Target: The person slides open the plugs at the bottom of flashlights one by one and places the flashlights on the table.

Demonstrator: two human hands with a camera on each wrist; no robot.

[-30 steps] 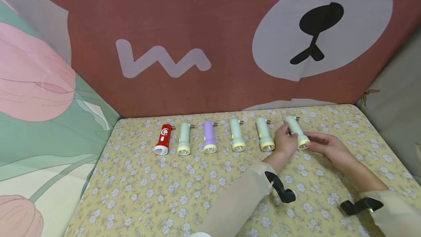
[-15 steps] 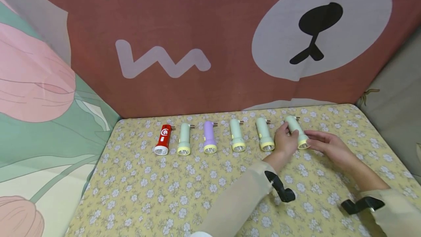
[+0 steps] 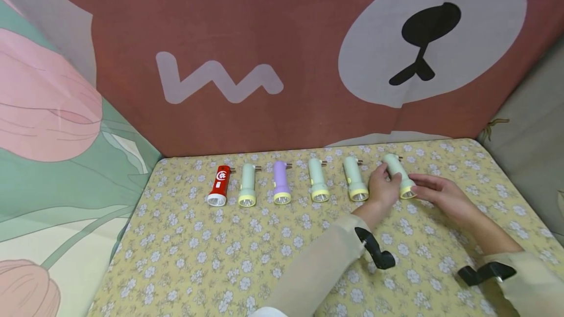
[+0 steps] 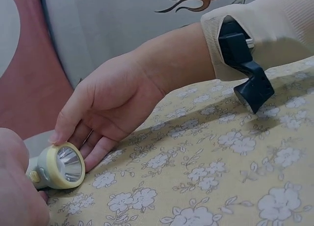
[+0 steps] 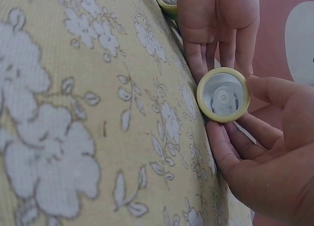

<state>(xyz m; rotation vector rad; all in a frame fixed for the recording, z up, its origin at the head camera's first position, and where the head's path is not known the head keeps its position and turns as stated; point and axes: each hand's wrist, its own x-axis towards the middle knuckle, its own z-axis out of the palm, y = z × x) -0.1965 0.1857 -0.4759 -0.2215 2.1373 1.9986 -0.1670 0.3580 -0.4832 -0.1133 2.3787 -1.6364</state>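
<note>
Though half-hidden overhead, torch lens between both hands' fingers.

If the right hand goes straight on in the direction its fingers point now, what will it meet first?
The right hand points leftward along the row, and its fingertips already sit at the yellow head of the rightmost flashlight. That comes first, probably; just beyond is the left hand.

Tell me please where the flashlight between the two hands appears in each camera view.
Head: the rightmost flashlight of the row, right of centre, between left hand and right hand.
Left wrist: lower left corner, lens facing the camera, under the right hand.
Right wrist: right of centre, lens facing the camera, left hand above it.
Shared landmark: the yellow floral tablecloth.
</note>
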